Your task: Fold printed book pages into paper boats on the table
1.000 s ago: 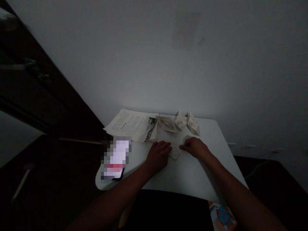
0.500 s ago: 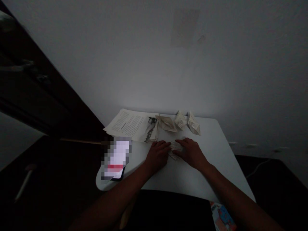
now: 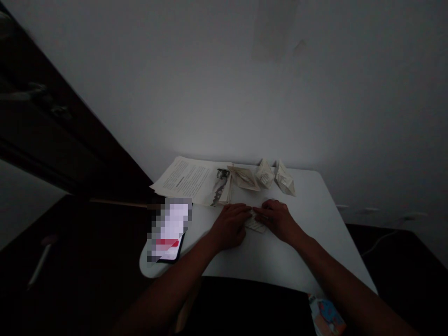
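A small folded piece of printed paper lies on the white table, partly covered by my fingers. My left hand rests on its left side, fingers together and pressed onto the paper. From the right, my right hand grips the paper's upper right part, thumb and fingers close together. The two sets of fingertips almost meet at the top of the fold. Just beyond stand folded paper boats: a flatter, wider one, a second and a third.
A stack of printed pages lies at the table's back left. In front of it is a phone with a lit, blurred screen. A wall rises behind the table, and a dark door is at the left.
My right fingers have shifted inward along the paper's top edge, closer to the left fingertips. More of the paper's lower part shows now. The view has tilted slightly.
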`<act>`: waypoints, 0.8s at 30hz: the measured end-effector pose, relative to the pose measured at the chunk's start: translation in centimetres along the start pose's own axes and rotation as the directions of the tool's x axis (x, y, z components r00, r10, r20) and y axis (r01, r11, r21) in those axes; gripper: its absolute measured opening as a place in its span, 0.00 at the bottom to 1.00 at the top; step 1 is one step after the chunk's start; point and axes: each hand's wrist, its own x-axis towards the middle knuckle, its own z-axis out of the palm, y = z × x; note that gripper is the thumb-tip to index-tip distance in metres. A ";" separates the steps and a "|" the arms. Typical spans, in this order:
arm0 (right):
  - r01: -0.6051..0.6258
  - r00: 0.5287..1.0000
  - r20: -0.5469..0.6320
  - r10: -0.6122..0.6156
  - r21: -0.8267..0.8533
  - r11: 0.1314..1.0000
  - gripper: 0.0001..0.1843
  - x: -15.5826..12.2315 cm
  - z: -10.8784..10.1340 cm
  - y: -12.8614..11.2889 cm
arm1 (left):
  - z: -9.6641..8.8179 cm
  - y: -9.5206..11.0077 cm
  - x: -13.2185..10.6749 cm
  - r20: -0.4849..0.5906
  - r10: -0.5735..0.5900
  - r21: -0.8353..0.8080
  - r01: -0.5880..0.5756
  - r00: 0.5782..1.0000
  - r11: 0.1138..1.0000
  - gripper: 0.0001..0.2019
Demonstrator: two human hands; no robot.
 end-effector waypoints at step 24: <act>0.125 0.980 -0.184 -0.080 0.251 0.960 0.10 -3.9 -0.8 -0.7 | 0.3 1.1 0.7 0.055 0.179 0.137 -0.185 0.982 0.973 0.09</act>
